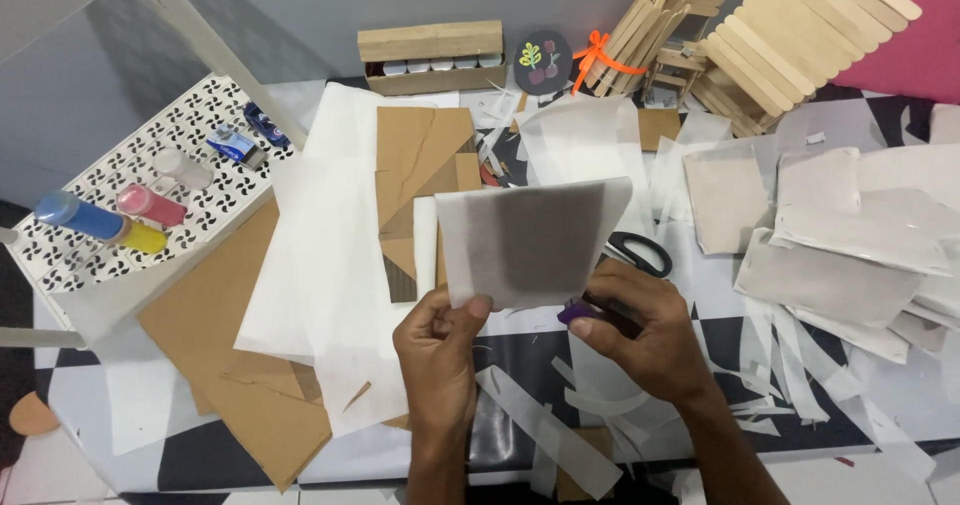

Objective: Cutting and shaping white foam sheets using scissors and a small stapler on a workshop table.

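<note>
Wooden box (pixel 432 42) of small jars (pixel 440 65)

Plain grey wall (pixel 300 5) at the back, with a white slanted frame leg (pixel 215 50) cutting across the top left corner. The table (pixel 560 350) has a black and white checkered cover, and a white perforated side shelf (pixel 200 105) sits at its left, all under soft, even light

left hand (pixel 437 350): bare | right hand (pixel 640 335): bare | forearms: no sleeves
</note>
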